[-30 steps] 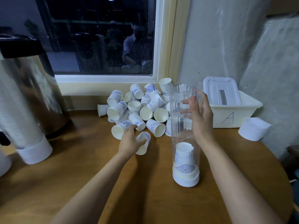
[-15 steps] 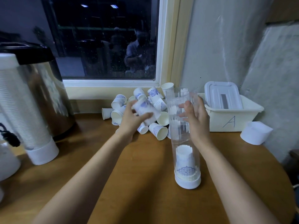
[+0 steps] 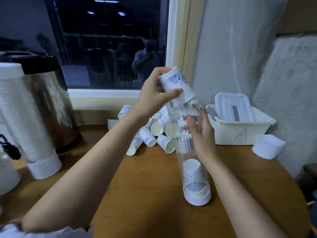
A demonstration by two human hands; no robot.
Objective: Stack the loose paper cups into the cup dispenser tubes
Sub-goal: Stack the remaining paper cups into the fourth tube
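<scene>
My left hand (image 3: 151,98) grips a paper cup (image 3: 176,85), thumb in front and fingers behind. The cup is tilted mouth-down, just over the rim of the clear tube (image 3: 188,169). My right hand (image 3: 202,134) curls round the tube's upper part.

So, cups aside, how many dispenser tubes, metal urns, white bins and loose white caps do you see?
Dispenser tubes: 2
Metal urn: 1
White bin: 1
Loose white cap: 1
Total: 5
White shape at left edge: unclear, not counted.
</scene>
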